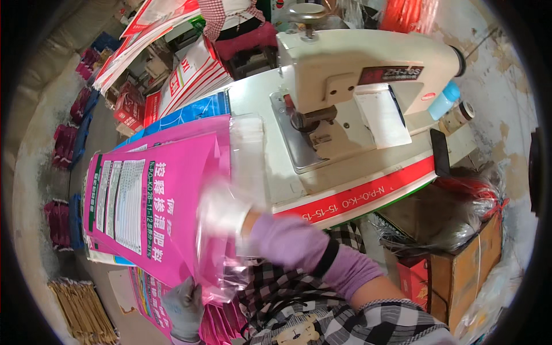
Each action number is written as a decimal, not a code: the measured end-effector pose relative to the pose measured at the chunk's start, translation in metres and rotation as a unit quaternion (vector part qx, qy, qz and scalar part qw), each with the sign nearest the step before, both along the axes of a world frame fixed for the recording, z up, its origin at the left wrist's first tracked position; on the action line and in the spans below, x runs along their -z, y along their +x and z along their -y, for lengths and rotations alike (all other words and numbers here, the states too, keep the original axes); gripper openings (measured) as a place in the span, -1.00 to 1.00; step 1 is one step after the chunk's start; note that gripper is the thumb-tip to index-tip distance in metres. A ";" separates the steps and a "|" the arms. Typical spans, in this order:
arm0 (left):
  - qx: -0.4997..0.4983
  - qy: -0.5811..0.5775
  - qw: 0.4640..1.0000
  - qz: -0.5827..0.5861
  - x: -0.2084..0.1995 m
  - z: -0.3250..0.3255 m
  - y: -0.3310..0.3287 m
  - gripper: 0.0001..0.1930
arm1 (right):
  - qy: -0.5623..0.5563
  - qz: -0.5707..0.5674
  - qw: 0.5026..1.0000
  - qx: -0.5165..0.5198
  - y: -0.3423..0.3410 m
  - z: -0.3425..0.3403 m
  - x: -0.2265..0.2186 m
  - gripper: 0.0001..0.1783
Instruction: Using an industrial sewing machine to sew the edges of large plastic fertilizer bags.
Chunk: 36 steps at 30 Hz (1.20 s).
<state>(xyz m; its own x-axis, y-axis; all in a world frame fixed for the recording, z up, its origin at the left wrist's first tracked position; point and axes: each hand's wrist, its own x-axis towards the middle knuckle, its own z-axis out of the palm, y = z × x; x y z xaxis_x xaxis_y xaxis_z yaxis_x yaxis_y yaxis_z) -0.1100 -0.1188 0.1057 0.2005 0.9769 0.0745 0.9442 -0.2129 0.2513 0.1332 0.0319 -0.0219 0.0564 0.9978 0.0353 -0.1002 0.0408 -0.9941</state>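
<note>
A flat pink printed bag (178, 172) lies on top of a stack at the left end of the sewing machine table. Clear plastic liner (221, 270) sticks out along its right edge. My left hand (185, 307), in a grey glove, is closed at the bag's lower corner, its fingers pinching the edge. Across the bag's right edge, over the liner, reaches my right hand (224, 213) in a white glove; motion smears its fingers. A cream industrial sewing machine (356, 75) stands just beyond, its presser foot and metal plate facing the bag.
Blue bags (178, 118) lie under the pink ones. Red-and-white bags (184, 80) are stacked farther back, near another person (241, 29). A black phone-like slab (439, 152) leans at the table's right edge. Cardboard box (474, 270) stands at lower right; folded bundles (83, 310) lie on the floor.
</note>
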 end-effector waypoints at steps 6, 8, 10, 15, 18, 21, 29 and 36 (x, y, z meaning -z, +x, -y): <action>-0.115 0.044 0.990 0.068 0.020 0.033 -0.018 -0.70 | 0.047 0.153 0.970 0.184 -0.001 -0.035 -0.026 -0.48; -0.112 0.100 0.979 0.138 0.028 0.031 -0.014 -0.90 | 0.165 0.238 0.895 0.339 0.001 -0.021 -0.044 -0.02; -0.137 0.115 0.974 0.137 0.041 0.034 -0.019 -0.90 | 0.177 0.306 0.890 0.289 0.003 -0.026 -0.048 -0.31; -0.191 0.103 0.958 0.189 0.063 0.045 -0.030 -0.84 | 0.089 0.304 0.948 -0.023 0.011 -0.053 -0.022 -0.78; -0.177 0.044 0.976 0.115 0.064 0.064 -0.029 -0.78 | 0.199 0.460 0.864 -0.032 0.024 -0.062 -0.055 -0.87; -0.120 0.061 0.989 -0.058 0.082 0.092 -0.038 -0.72 | 0.488 0.370 0.791 0.010 -0.002 -0.078 -0.087 -0.93; -0.157 0.465 0.871 0.012 -0.068 -0.202 -0.194 -0.65 | 0.420 0.237 0.831 -0.277 -0.106 0.075 -0.128 -0.69; 0.358 0.179 0.915 -0.046 0.040 -0.362 0.134 -0.79 | -0.247 -0.129 0.959 0.049 0.074 0.111 -0.006 -0.54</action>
